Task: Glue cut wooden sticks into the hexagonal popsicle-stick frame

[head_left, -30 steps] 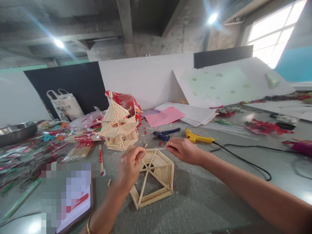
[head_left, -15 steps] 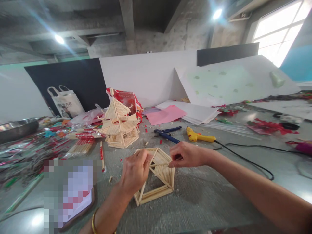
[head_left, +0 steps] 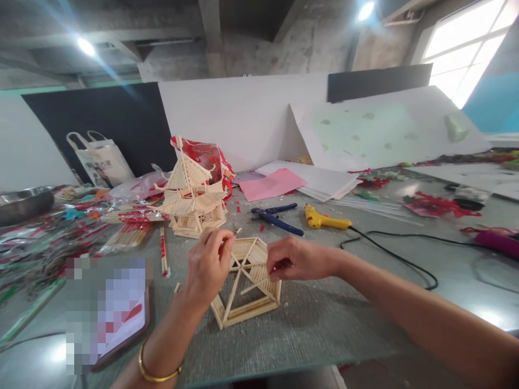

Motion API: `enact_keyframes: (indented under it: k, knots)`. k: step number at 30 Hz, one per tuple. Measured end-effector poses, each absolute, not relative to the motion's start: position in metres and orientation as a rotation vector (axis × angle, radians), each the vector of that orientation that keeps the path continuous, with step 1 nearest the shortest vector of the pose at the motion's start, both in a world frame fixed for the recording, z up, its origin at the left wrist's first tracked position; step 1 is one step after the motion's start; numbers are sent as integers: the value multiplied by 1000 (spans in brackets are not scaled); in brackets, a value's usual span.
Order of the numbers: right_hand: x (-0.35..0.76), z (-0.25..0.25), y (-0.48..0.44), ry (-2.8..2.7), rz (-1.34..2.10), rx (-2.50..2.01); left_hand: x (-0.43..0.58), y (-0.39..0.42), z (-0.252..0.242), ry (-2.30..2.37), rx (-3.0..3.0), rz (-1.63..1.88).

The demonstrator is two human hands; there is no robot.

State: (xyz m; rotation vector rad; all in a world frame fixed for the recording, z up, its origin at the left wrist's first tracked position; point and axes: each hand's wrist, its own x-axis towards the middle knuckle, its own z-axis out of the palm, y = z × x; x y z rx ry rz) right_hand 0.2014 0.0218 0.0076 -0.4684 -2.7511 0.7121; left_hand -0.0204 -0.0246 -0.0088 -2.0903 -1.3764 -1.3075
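A flat hexagonal frame of pale wooden sticks (head_left: 251, 312) lies on the table in front of me, with spokes meeting near its middle and rows of sticks filling some sections. My left hand (head_left: 208, 265) is over its left side, thumb and fingers pinched together; what they hold, if anything, is hidden. Above the right side, my right hand (head_left: 298, 258) is closed, its fingers curled. A short wooden stick (head_left: 252, 286) slants across the opening from the right fingertips. Behind the frame stands a small pagoda model (head_left: 194, 200) built of similar sticks.
Blue pliers (head_left: 279, 216) and a yellow glue gun (head_left: 324, 219) with a black cord lie beyond my right hand. Pink paper (head_left: 273, 185) is at the back. Left are bundled sticks (head_left: 127, 236), a blurred-out phone (head_left: 121, 319) and a metal bowl (head_left: 26, 205).
My hands have drawn apart slightly, the left moving off the frame's middle. A short stick now shows below the right fingers. The whole view has shifted a little.
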Motion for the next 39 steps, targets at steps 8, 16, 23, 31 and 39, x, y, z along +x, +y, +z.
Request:
enact_keyframes:
  k: [8,16,23,31,39]
  knots:
    - [187,-1,6,-2799,600,-418,-19,-23,-13,-1384,-2215,-1267]
    - [183,-8,2,-2797,512,-456,-17,-23,-14,-1413,-2266,-1222]
    - [181,-8,1,-2803,517,-436,-18,-22,-17,-1443,-2330,-1167]
    - [181,-11,2,-2828,482,-470,-15,-23,-13,-1531,-2565,-962]
    - [182,-9,1,-2860,455,-487,-21,-25,-8,-1631,-3035,-498]
